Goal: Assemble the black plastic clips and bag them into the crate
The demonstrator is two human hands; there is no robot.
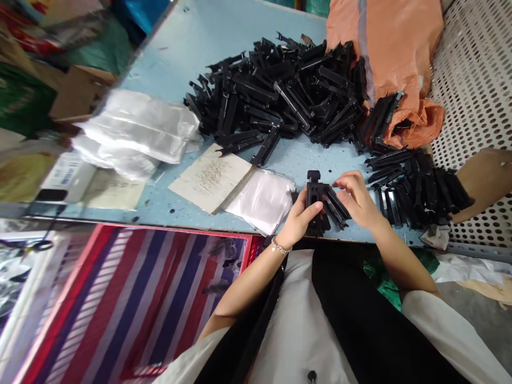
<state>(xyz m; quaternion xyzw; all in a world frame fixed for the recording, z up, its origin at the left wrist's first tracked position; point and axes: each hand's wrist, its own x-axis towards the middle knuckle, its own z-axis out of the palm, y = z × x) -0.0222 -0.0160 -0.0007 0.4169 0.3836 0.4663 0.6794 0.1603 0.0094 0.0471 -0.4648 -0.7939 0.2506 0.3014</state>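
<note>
My left hand [298, 218] grips a black plastic bracket-like part [314, 193] upright at the table's front edge, thumb across its face. Just right of it, more long black parts [336, 207] lie slanted, close against the held one. My right hand [356, 200] is beside these, thumb and fingers apart, with nothing visible between them. Whether its thumb touches the nearest part, I cannot tell. A stack of clear plastic bags [260, 200] lies left of my left hand, partly under a stained piece of cardboard [214, 176].
A large heap of black parts [276, 90] covers the back of the blue table [172, 58]. A smaller pile [420, 186] sits right, near an orange sack [388, 48] and a perforated panel [476, 80]. More clear bags [140, 125] lie left. Below stands a red crate [90, 250] with striped lining.
</note>
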